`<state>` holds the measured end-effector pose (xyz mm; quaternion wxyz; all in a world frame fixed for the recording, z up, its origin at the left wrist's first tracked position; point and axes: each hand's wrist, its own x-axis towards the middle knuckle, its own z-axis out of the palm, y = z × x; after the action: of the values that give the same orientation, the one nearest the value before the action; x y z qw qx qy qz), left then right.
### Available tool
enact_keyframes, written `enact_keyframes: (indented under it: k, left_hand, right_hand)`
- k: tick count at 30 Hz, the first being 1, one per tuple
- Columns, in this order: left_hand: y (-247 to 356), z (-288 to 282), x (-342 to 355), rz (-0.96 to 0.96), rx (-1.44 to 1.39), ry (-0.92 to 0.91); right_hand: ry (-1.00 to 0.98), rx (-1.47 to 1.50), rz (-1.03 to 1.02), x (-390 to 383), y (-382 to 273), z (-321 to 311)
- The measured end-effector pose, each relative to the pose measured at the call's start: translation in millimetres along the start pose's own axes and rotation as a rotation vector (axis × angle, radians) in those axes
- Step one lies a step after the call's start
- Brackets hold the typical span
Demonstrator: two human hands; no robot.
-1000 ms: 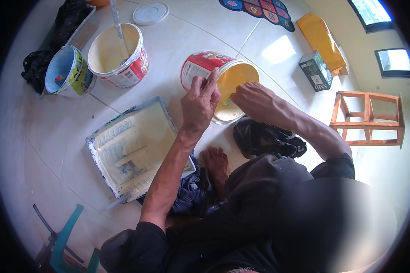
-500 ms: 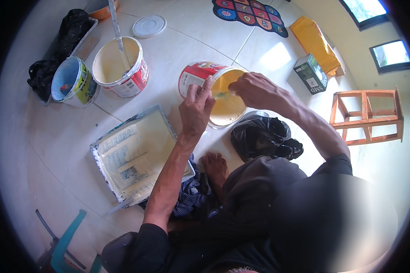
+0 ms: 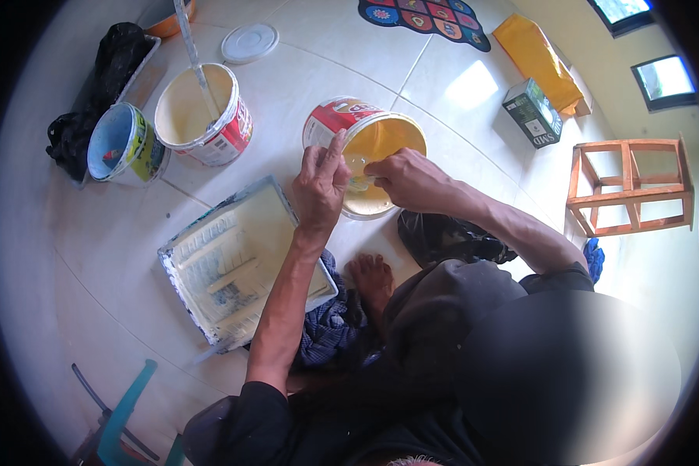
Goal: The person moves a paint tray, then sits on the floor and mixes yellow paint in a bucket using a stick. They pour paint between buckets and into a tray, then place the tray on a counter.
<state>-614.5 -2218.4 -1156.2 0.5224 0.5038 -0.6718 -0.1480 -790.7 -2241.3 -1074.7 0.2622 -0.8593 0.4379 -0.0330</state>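
Observation:
A red and white paint bucket (image 3: pixel 335 116) tilts toward me, its yellow inner wall showing and cream paint low inside. My left hand (image 3: pixel 322 182) grips its near-left rim, fingers bent and one pointing up. Inside the mouth, my right hand (image 3: pixel 408 179) is closed on something pale and partly see-through, mostly hidden by the fingers and too unclear to name. Left of my left forearm lies a paint tray (image 3: pixel 268 225) coated with cream paint, its ribbed end smeared. A black plastic bag (image 3: pixel 435 237) sits under my right forearm.
At the far left stand a second paint bucket (image 3: pixel 229 144) with a stick in it and a smaller blue-lined bucket (image 3: pixel 144 159). A white lid (image 3: pixel 250 43) lies behind them. Rightward are a green-black box (image 3: pixel 533 116), a yellow bag (image 3: pixel 536 58) and a wooden stool (image 3: pixel 629 186).
My right hand has moved left and down, from the bucket's far-right rim deeper into its mouth. My left hand has shifted slightly left, still at the rim.

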Motion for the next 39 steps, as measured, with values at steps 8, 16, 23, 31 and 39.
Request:
enact_keyframes:
  k: [8, 16, 23, 31, 39]
  left_hand:
    - [7, 5, 3, -0.022, 0.013, 0.014]
    - [-8, -4, 9, -0.061, 0.056, 0.044]
    - [-3, -2, 13, -0.087, 0.013, 0.041]
    - [12, -1, 19, -0.135, -0.010, -0.007]
    - [5, 10, 21, -0.087, 0.050, 0.082]
  right_hand:
    - [0.063, -0.084, 0.004, 38, 23, 40]
    - [-0.072, -0.229, -0.100, 10, 1, -57]
    - [-0.256, -0.287, -0.082, -13, -2, -32]
    - [-0.014, -0.361, -0.166, -3, 7, -18]
    - [0.115, -0.676, -0.015, 5, -18, -54]
